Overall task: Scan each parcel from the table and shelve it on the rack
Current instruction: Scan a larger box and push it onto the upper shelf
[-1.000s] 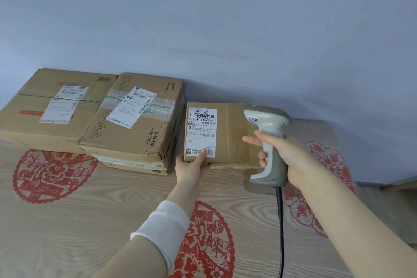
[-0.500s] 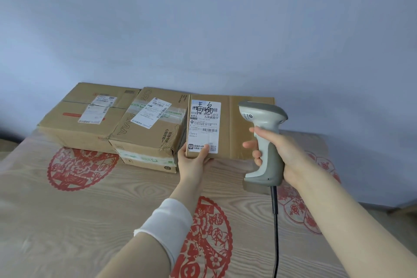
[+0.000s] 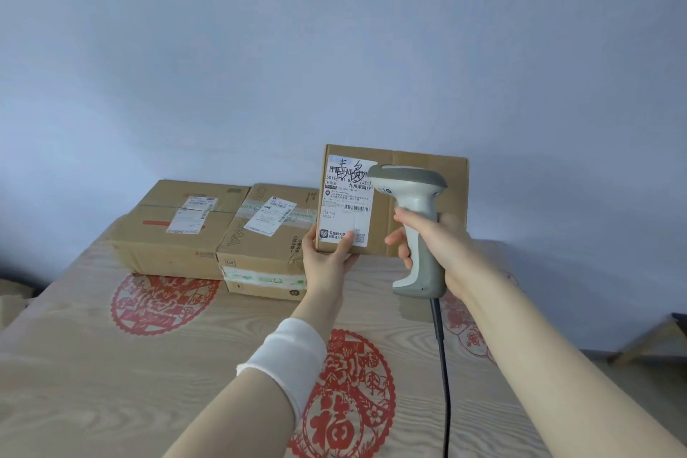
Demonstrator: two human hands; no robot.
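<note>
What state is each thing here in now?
held parcel: upright, label facing camera.
left hand: grips held parcel's lower corner.
scanner: aimed at the label.
right hand: grips scanner's handle.
left box: on table, taped shut.
middle box: taped shut, beside left box.

Soft even light, faint shadows, wide-angle bowing

The left hand (image 3: 327, 266) has tipped the parcel (image 3: 455, 197) upright; the scanner (image 3: 412, 180) now overlaps its label (image 3: 347, 204).
</note>
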